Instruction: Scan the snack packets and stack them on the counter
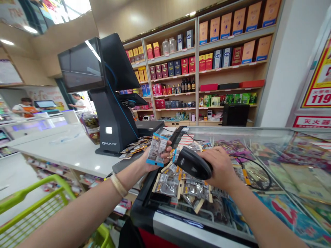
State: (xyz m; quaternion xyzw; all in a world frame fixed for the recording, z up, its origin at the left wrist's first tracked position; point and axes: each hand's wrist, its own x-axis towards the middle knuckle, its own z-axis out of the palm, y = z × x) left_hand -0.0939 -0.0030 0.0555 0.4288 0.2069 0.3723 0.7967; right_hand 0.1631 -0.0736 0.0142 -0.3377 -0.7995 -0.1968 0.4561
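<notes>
My left hand (166,153) holds up a small snack packet (156,150) with blue ends, its printed face turned upward. Wrapped in my right hand (221,167) is a black barcode scanner (192,164), its head pointing left, close to the packet. Beneath the scanner, a heap of snack packets (188,189) with cream-coloured ends lies on the glass top of a display freezer (274,148). More packets (137,147) are piled beside the base of the checkout terminal (116,113). The scanner's cable (266,179) loops across the glass to the right.
A green shopping basket (33,206) stands at the lower left, below the white counter (69,151). On the counter sits a clear container (90,125). Shelves (198,69) of boxed goods and bottles line the back wall. Two people (26,108) are in the left background.
</notes>
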